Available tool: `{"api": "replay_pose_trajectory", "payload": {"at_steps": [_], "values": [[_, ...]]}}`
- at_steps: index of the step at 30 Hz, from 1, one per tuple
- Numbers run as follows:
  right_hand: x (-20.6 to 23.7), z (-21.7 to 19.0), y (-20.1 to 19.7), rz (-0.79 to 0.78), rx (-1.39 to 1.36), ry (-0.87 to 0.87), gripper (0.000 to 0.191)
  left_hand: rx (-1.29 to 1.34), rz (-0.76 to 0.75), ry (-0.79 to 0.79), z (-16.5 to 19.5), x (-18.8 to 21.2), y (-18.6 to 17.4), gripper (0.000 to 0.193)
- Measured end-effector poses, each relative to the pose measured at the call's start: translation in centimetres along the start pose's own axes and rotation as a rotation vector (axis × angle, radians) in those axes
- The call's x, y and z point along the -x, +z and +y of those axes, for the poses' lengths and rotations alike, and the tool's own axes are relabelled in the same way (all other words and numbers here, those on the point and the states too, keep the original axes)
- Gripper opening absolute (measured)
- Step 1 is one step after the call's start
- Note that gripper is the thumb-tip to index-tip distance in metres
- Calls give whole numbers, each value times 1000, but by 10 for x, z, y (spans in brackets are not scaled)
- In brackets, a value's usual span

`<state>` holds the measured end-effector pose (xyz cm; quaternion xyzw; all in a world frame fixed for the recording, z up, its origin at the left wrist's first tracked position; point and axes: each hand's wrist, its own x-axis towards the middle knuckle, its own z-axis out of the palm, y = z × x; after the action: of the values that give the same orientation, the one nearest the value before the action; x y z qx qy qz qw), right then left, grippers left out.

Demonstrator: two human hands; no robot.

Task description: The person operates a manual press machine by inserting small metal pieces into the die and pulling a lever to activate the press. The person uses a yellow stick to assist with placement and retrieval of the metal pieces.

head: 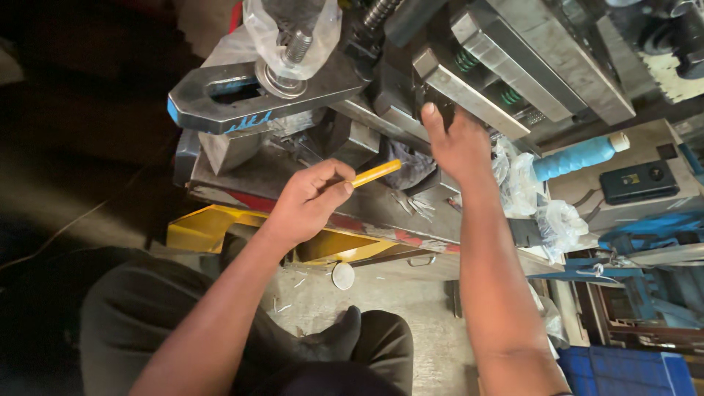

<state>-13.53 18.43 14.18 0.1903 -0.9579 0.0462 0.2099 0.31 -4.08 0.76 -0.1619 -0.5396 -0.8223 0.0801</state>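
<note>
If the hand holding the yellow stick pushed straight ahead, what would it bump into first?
Probably the crumpled grey rag. The left hand points its yellow stick that way, though depth is hard to judge.

Tight around the grey steel mould block [513,66]: slotted steel clamp bar [242,99] with its bolt and washer overhangs the block's left corner. Crumpled clear plastic bags [528,198] and a blue thread cone [579,156] crowd the right edge. Open passage only along the near edge, above the yellow pallet-truck frame [198,227] and concrete floor [411,308].
</note>
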Motion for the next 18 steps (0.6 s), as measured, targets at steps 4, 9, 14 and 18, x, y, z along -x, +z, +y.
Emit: {"api": "replay_pose_trajectory", "payload": {"at_steps": [4,9,14,18], "values": [[-3,0,2,37,23,-62,73,28,8,5,2,-1,1,6],[11,4,0,63,-41,-136,61,-68,8,126,-5,3,-2,4],[20,11,1,24,-4,-82,70,103,26,-95,-6,3,1,6],[41,10,-10,146,-27,-272,62,102,18,-82,-3,1,3,3]]}}
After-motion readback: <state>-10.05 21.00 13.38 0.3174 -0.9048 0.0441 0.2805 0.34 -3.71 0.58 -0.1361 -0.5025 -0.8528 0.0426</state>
